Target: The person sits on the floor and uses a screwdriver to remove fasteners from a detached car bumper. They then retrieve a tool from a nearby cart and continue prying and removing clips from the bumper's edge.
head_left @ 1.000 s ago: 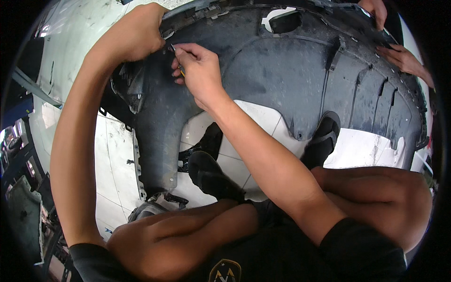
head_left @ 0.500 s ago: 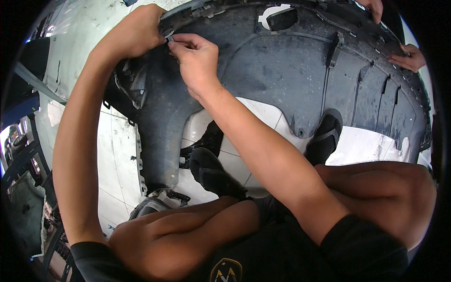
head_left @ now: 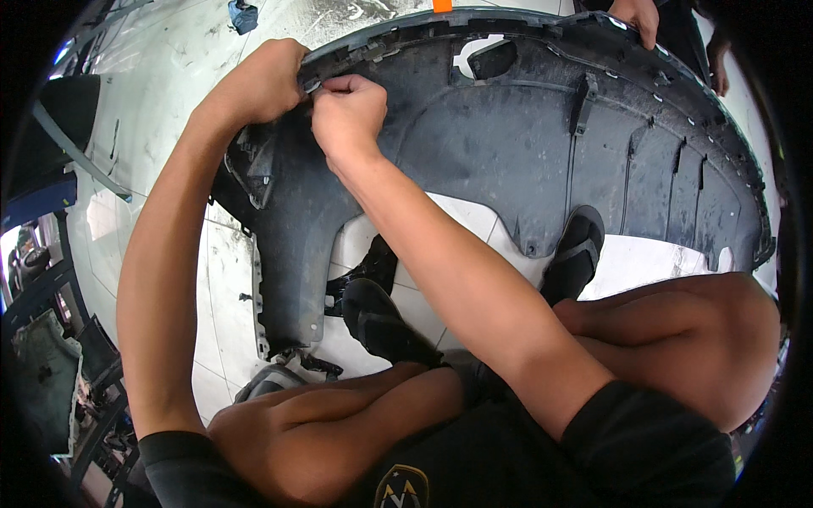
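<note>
The black bumper (head_left: 474, 152) sits before you on the tiled floor (head_left: 169, 161), ribbed side toward you. Your left hand (head_left: 267, 85) is clamped on the bumper's far-left rim. Just beside it, your right hand (head_left: 349, 118) has its fingers drawn together at the bumper's inner edge; I cannot tell whether they pinch anything. The step in hand seems to be close fingerwork there; the next move probably calls for a firm left hold and a light, exact right touch. A co-worker's hand (head_left: 637, 19) touches the bumper's far-right rim.
</note>
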The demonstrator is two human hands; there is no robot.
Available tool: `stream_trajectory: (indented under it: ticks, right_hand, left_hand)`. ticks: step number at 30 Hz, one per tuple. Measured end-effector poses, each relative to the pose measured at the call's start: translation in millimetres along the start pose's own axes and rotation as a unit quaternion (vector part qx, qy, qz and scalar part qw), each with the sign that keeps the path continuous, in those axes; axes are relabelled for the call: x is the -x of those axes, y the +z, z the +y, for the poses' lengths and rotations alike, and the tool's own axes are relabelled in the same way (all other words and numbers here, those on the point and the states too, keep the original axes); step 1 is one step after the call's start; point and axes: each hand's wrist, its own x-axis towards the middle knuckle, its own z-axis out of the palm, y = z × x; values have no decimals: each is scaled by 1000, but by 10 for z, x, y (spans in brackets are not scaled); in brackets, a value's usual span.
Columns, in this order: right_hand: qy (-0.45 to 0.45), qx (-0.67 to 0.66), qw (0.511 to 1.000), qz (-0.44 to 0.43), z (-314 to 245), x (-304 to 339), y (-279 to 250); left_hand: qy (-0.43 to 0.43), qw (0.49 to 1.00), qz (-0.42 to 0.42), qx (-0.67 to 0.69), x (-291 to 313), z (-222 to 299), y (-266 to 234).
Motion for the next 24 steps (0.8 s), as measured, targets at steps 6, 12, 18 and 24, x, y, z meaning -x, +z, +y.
stream_trajectory:
  ticks: [6, 12, 18, 24]
  right_hand:
    - [4, -48, 997, -67, 81, 40, -40]
    - [36, -126, 979, -157, 71, 63, -156]
    - [34, -134, 977, -163, 27, 19, -197]
    - [66, -32, 996, -58, -25, -23, -56]
  left_hand:
    - [27, 999, 19, -16, 23, 1, -24]
    - [-4, 1000, -9, -27, 72, 0, -52]
    - [21, 999, -5, -40, 49, 10, -52]
    - [15, 999, 10, -36, -16, 0, 9]
